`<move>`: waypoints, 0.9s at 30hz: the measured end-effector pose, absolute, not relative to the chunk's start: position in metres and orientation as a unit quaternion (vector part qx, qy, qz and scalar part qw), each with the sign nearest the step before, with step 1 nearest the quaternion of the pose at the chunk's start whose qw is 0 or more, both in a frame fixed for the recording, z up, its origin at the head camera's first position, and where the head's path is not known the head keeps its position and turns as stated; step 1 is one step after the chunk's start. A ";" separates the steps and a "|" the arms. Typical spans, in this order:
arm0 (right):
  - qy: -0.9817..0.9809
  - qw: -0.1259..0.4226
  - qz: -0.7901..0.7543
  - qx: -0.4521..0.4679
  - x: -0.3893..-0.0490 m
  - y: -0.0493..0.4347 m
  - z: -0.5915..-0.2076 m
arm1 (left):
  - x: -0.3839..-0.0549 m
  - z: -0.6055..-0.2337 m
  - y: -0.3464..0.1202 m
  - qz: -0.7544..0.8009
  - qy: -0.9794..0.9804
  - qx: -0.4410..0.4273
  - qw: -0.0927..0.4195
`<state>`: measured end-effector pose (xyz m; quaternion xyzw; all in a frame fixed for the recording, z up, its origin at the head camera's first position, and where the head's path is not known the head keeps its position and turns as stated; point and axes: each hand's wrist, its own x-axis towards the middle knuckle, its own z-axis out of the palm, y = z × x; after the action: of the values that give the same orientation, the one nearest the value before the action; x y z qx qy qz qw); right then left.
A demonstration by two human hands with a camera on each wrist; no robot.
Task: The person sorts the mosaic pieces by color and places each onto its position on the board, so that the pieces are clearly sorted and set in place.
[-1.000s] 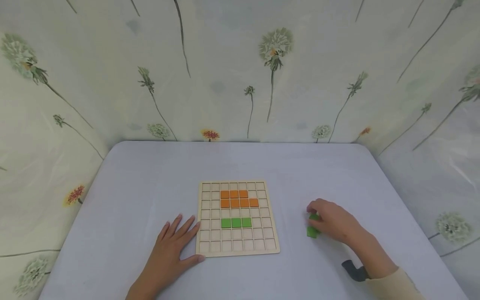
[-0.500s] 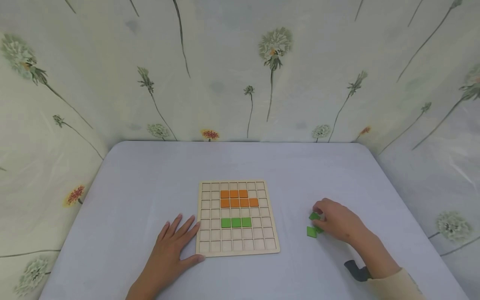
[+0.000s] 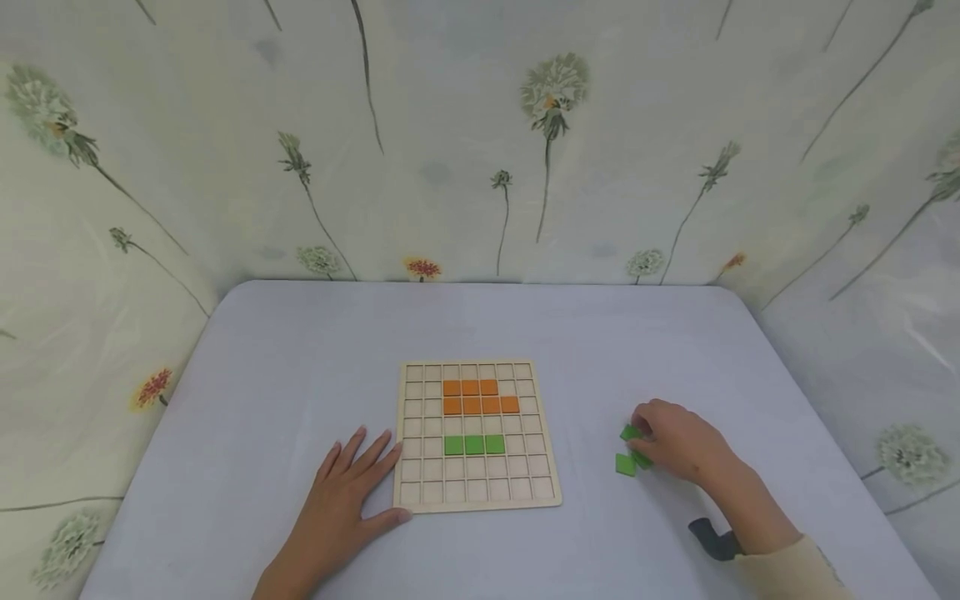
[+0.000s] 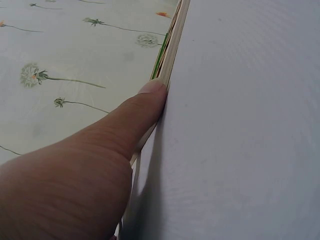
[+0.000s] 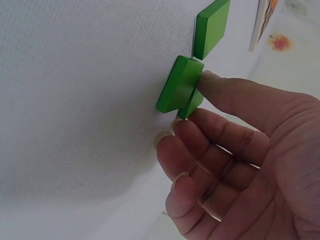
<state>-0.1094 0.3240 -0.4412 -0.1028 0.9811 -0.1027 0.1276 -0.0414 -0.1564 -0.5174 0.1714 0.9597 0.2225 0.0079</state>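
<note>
A square wooden grid board [image 3: 480, 494] lies flat on the table, with orange tiles [image 3: 471, 405] in two rows and a row of three green tiles [image 3: 474, 445]. My left hand [image 3: 341, 500] rests spread at the board's left side, its thumb [image 4: 152, 92] against the near edge. Right of the board, my right hand [image 3: 678, 442] is over a few loose green tiles. Thumb and curled fingers close on a tilted green tile [image 5: 180, 86]. A second green tile [image 5: 192, 104] shows partly behind it, by the fingertips. Another loose green tile [image 3: 625, 465] lies just left of the hand.
A dark band [image 3: 714, 540] shows beneath the right forearm, near the beige sleeve [image 3: 787, 568]. White cloth covers the table [image 3: 315, 333]. A floral-patterned curtain [image 3: 450, 167] rises behind the table and along both sides.
My right hand has shifted slightly right, uncovering more of the loose green tiles. The left hand and the board's tiles stay as they were.
</note>
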 end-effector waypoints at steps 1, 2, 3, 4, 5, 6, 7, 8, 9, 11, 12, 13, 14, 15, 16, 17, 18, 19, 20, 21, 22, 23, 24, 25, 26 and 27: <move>0.981 0.129 -0.103 -0.102 -0.110 0.324 -0.441 | -0.042 -0.517 -0.156 0.222 0.960 0.171 0.009; 0.981 0.130 -0.103 -0.100 -0.110 0.324 -0.441 | -0.042 -0.517 -0.156 0.221 0.960 0.171 0.010; 0.981 0.131 -0.103 -0.099 -0.110 0.324 -0.441 | -0.042 -0.516 -0.156 0.220 0.960 0.171 0.011; 0.981 0.132 -0.102 -0.096 -0.110 0.324 -0.441 | -0.042 -0.516 -0.155 0.221 0.960 0.171 0.010; 0.982 0.133 -0.100 -0.094 -0.110 0.324 -0.441 | -0.042 -0.516 -0.155 0.221 0.960 0.171 0.009; 0.982 0.133 -0.099 -0.093 -0.110 0.324 -0.440 | -0.042 -0.516 -0.155 0.220 0.960 0.172 0.008; 0.982 0.134 -0.098 -0.091 -0.110 0.324 -0.441 | -0.042 -0.517 -0.156 0.220 0.960 0.172 0.005; 0.982 0.135 -0.097 -0.089 -0.110 0.324 -0.441 | -0.042 -0.518 -0.156 0.219 0.960 0.174 0.001; 0.982 0.136 -0.097 -0.089 -0.110 0.324 -0.440 | -0.042 -0.518 -0.156 0.219 0.960 0.175 -0.002; 0.982 0.137 -0.098 -0.088 -0.110 0.323 -0.440 | -0.042 -0.519 -0.156 0.218 0.960 0.176 -0.006; 0.982 0.138 -0.099 -0.088 -0.110 0.323 -0.439 | -0.042 -0.519 -0.156 0.218 0.960 0.176 -0.005; 0.981 0.138 -0.100 -0.089 -0.110 0.323 -0.439 | -0.042 -0.518 -0.156 0.219 0.960 0.175 -0.004; 0.981 0.138 -0.101 -0.089 -0.110 0.323 -0.439 | -0.042 -0.518 -0.156 0.220 0.960 0.175 -0.002; 0.981 0.138 -0.102 -0.089 -0.110 0.323 -0.439 | -0.042 -0.517 -0.155 0.222 0.960 0.174 0.001; 0.981 0.137 -0.102 -0.089 -0.110 0.323 -0.439 | -0.043 -0.517 -0.155 0.222 0.959 0.173 0.003; 0.981 0.138 -0.103 -0.089 -0.110 0.323 -0.440 | -0.043 -0.517 -0.155 0.223 0.959 0.173 0.004; 0.981 0.138 -0.103 -0.089 -0.110 0.323 -0.440 | -0.043 -0.517 -0.155 0.223 0.960 0.172 0.006; 0.981 0.139 -0.104 -0.088 -0.110 0.323 -0.440 | -0.043 -0.517 -0.155 0.223 0.959 0.172 0.007; 0.981 0.140 -0.106 -0.088 -0.110 0.323 -0.440 | -0.043 -0.517 -0.155 0.223 0.960 0.172 0.008; 0.980 0.141 -0.108 -0.088 -0.111 0.323 -0.441 | -0.043 -0.517 -0.155 0.223 0.960 0.172 0.008; 0.980 0.142 -0.110 -0.088 -0.111 0.323 -0.441 | -0.043 -0.517 -0.155 0.222 0.960 0.172 0.009; 0.980 0.142 -0.112 -0.087 -0.111 0.323 -0.441 | -0.042 -0.517 -0.155 0.221 0.960 0.173 0.009; 0.980 0.141 -0.113 -0.087 -0.111 0.323 -0.441 | -0.042 -0.517 -0.155 0.222 0.960 0.172 0.009; 0.980 0.141 -0.114 -0.086 -0.111 0.322 -0.441 | -0.042 -0.517 -0.155 0.222 0.960 0.172 0.008; 0.980 0.140 -0.116 -0.085 -0.111 0.322 -0.442 | -0.042 -0.517 -0.155 0.223 0.960 0.172 0.008; 0.979 0.139 -0.119 -0.085 -0.111 0.322 -0.442 | -0.042 -0.517 -0.155 0.223 0.960 0.172 0.008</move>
<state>-0.1109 0.3224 -0.4416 -0.0847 0.9795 -0.1186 0.1394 -0.0422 -0.1552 -0.5175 0.1721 0.9595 0.2228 0.0078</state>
